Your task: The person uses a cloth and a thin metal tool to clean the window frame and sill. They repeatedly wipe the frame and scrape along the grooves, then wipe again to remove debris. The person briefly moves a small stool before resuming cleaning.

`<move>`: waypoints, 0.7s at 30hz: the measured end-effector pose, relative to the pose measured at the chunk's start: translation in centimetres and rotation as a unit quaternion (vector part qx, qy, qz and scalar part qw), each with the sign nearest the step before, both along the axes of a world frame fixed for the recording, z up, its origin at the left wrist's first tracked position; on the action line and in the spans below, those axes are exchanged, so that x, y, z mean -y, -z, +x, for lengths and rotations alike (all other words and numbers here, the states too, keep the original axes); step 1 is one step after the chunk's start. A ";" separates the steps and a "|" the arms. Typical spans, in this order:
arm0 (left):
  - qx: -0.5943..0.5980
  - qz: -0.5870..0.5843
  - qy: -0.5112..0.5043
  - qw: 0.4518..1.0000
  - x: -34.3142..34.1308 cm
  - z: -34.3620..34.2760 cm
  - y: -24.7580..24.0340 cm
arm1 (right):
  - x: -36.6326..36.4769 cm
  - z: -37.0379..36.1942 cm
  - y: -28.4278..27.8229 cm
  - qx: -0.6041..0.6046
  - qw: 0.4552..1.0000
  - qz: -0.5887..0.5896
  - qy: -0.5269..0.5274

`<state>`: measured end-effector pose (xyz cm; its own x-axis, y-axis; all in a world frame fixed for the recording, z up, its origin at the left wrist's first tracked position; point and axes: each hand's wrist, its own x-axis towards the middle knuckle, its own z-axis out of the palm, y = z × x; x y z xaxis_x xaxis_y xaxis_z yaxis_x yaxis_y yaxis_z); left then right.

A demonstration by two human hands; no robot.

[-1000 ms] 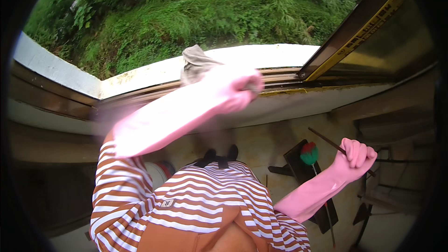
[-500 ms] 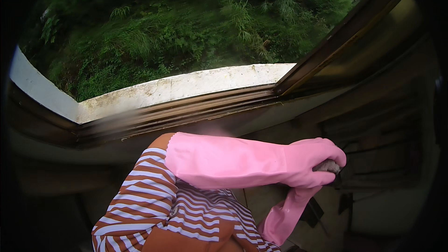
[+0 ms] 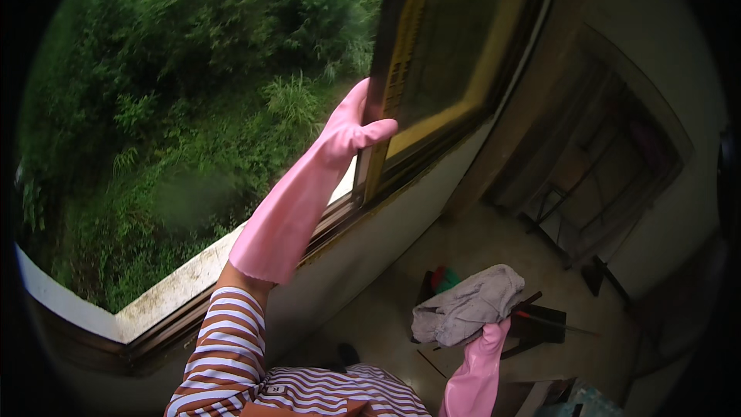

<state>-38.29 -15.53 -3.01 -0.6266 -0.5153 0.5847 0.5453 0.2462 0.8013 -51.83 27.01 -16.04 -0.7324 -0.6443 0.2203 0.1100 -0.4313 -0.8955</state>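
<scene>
While the pink-rubber-gloved left hand (image 3: 351, 131) is clamping onto the left upright edge of the brown-framed glass window sash (image 3: 448, 46), the pink-rubber-gloved right hand (image 3: 482, 355) is holding up the crumpled grey-beige fabric cloth (image 3: 469, 305) over the pale, smooth floor (image 3: 394, 286). The two hands are now staying well apart. A second ago I was seeing the cloth up by the window with the left hand; then the left arm was crossing toward the right hand, and now the cloth is hanging on the right side. That change is leaving the left hand free for the sash, its thumb lying over the inner face and its fingers disappearing behind the edge. It is also keeping the cloth away from the long white masonry sill (image 3: 166, 286) and its near edge, where the brown grooved metal track (image 3: 181, 328) is running up from the left corner. A thin dark-brown stick (image 3: 529, 303) is poking out past the cloth's right edge; because the fabric is hiding much of the right fingers, I cannot tell whether they are gripping it too.
</scene>
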 end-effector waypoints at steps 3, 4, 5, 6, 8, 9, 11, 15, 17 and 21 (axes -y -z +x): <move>-0.017 0.041 0.128 0.991 0.6 -0.8 -1.9 | -1.3 -0.3 1.2 0.003 1.000 -0.023 0.017; 0.037 0.051 0.054 0.997 0.2 -0.2 -2.7 | -1.6 -0.6 1.7 0.010 1.000 -0.022 0.013; 0.084 0.062 0.002 0.995 -0.8 0.0 -3.1 | -1.9 -0.6 1.7 0.033 0.999 0.006 0.021; 0.109 -0.056 -0.105 0.987 -2.4 -0.2 -3.7 | -1.4 -0.5 1.9 0.040 0.999 -0.004 0.033; 0.109 -0.011 -0.109 0.988 -1.4 -0.7 -2.9 | -1.5 -0.4 1.6 0.047 0.998 0.002 0.044; 0.108 0.011 -0.113 0.988 -0.6 -1.0 -3.1 | -1.4 -0.9 2.5 0.014 0.999 -0.035 0.019; 0.121 -0.028 -0.152 0.981 -0.1 -1.3 -2.5 | -1.7 -1.0 2.9 0.023 0.999 -0.023 0.038; 0.211 -0.017 -0.279 0.937 -2.0 0.1 -2.8 | -1.2 -0.8 1.4 0.045 0.998 0.009 0.037; 0.191 -0.019 -0.277 0.941 -2.8 1.8 -3.0 | -0.5 -0.8 0.8 0.075 0.996 0.011 0.048; 0.216 -0.022 -0.316 0.924 -3.9 5.3 -2.7 | -0.4 -0.9 0.8 0.098 0.994 0.022 0.052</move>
